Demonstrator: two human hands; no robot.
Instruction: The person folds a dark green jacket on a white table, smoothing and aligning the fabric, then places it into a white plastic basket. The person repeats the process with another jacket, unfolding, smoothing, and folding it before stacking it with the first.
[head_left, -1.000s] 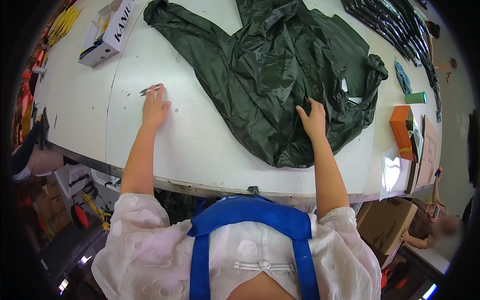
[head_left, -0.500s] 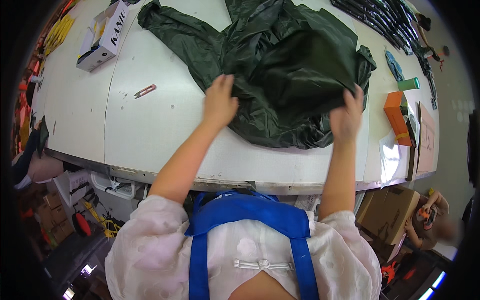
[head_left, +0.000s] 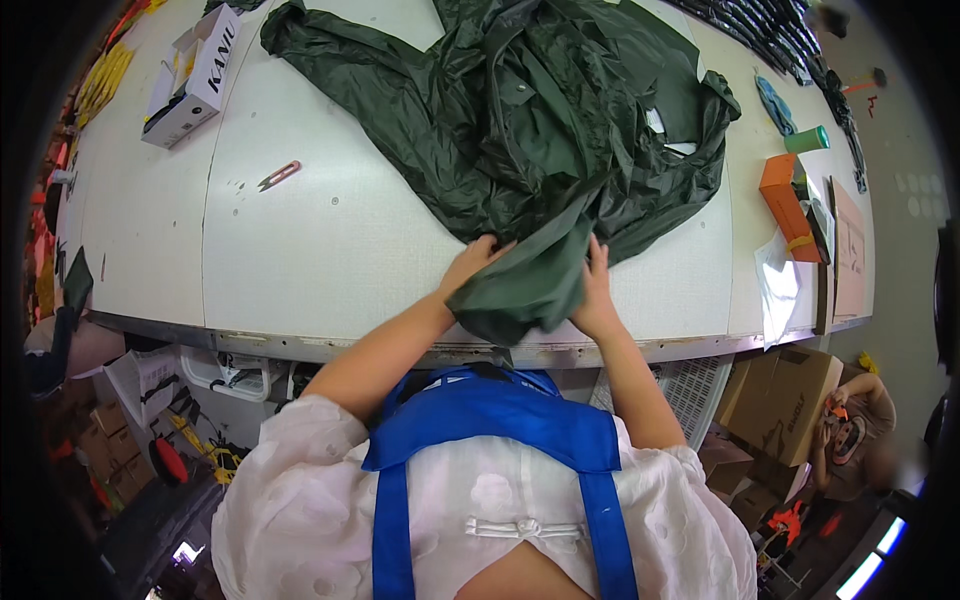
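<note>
Hands (head_left: 530, 280) gripping crumpled, glossy dark-green raincoat (head_left: 540, 130)

White box (head_left: 190, 78), small clippers (head_left: 278, 176), orange box (head_left: 782, 206)

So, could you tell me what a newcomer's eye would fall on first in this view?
Most striking is the dark green raincoat, spread crumpled over the far middle of the white table. At the near edge, the left hand and right hand hold a folded part of it between them. Off to the left lie a small red-handled cutter and an open white box.
</note>
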